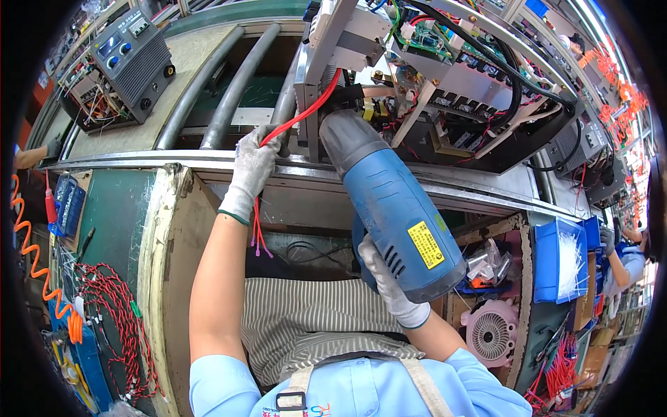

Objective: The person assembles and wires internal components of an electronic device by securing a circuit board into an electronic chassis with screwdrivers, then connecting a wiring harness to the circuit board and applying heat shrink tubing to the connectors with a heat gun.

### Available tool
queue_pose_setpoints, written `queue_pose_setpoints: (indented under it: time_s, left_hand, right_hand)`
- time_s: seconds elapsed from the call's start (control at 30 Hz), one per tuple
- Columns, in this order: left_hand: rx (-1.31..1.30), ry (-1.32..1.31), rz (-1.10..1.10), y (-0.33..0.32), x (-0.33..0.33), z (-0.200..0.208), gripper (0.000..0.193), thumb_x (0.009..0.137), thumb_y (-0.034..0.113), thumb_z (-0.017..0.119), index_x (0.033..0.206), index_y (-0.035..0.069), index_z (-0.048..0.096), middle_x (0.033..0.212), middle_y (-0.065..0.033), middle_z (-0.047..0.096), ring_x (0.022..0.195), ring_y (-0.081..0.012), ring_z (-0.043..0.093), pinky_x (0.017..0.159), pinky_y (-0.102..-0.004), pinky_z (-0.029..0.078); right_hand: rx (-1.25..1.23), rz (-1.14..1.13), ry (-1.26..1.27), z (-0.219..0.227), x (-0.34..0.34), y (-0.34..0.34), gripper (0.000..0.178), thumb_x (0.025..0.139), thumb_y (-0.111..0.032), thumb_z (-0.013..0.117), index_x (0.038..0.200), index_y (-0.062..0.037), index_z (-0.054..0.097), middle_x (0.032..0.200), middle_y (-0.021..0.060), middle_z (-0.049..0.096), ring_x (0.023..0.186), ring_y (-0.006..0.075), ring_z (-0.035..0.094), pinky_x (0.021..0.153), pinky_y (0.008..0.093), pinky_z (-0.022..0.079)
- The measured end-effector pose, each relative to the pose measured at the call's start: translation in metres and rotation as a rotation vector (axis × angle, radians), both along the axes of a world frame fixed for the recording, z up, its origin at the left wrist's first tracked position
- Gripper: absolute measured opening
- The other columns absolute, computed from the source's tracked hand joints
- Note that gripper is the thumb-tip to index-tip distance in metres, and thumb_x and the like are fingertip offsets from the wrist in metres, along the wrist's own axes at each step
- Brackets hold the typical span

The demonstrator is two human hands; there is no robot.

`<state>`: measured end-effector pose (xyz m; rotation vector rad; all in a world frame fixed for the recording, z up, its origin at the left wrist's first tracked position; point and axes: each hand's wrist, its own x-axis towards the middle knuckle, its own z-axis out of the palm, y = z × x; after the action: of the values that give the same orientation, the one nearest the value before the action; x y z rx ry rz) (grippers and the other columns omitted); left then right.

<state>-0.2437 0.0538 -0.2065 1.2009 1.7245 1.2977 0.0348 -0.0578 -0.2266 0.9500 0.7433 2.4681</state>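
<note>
My left hand [253,158], in a white knit glove, is closed round a bundle of red wires [306,113]. The wires run up into an open-framed electrical unit [451,83], and their loose ends [260,236] hang below the hand. My right hand [389,278], gloved too, grips a blue electric impact wrench [392,208] near its rear; the handle is mostly hidden behind the body. The wrench's grey nose points into the lower left part of the unit's frame. What its tip touches, I cannot make out.
A grey boxed machine [128,62] stands on the roller conveyor [240,83] at the far left. Red wire bundles [121,326] lie on the left bench. A blue bin [559,260] of white ties and a pink fan [491,332] sit at right. Other people work at both sides.
</note>
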Motion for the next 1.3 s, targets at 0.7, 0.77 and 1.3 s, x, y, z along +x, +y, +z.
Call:
queue_pose_setpoints:
  time_s: [0.7, 0.77, 1.3]
  left_hand:
    - [0.121, 0.131, 0.019, -0.001, 0.012, 0.009, 0.019, 0.094, 0.018, 0.062, 0.101, 0.002, 0.068, 0.068, 0.003, 0.051, 0.062, -0.0057, 0.042, 0.053, -0.0258, 0.036]
    - [0.101, 0.055, 0.003, -0.005, 0.02, 0.02, 0.018, 0.094, 0.017, 0.059, 0.102, 0.003, 0.068, 0.068, 0.0006, 0.052, 0.064, -0.0063, 0.044, 0.056, -0.0258, 0.039]
    - [0.26, 0.255, -0.059, 0.0, 0.02, 0.007, 0.024, 0.091, 0.02, 0.061, 0.111, 0.008, 0.067, 0.086, -0.0151, 0.068, 0.078, -0.0261, 0.066, 0.076, -0.0361, 0.052]
  right_hand:
    - [1.136, -0.829, -2.254, 0.052, 0.015, -0.015, 0.027, 0.097, -0.016, 0.057, 0.116, 0.0004, 0.049, 0.103, 0.0085, 0.056, 0.099, 0.0202, 0.058, 0.09, 0.0326, 0.048]
    - [0.718, -1.036, -2.168, 0.018, 0.034, -0.009, 0.03, 0.096, -0.014, 0.06, 0.122, -0.0009, 0.053, 0.087, 0.0027, 0.058, 0.085, 0.015, 0.059, 0.083, 0.0313, 0.049]
    - [1.162, -1.394, -2.38, 0.071, 0.013, -0.019, 0.038, 0.098, -0.017, 0.057, 0.13, 0.0014, 0.047, 0.089, 0.0081, 0.059, 0.083, 0.0177, 0.059, 0.082, 0.035, 0.05]
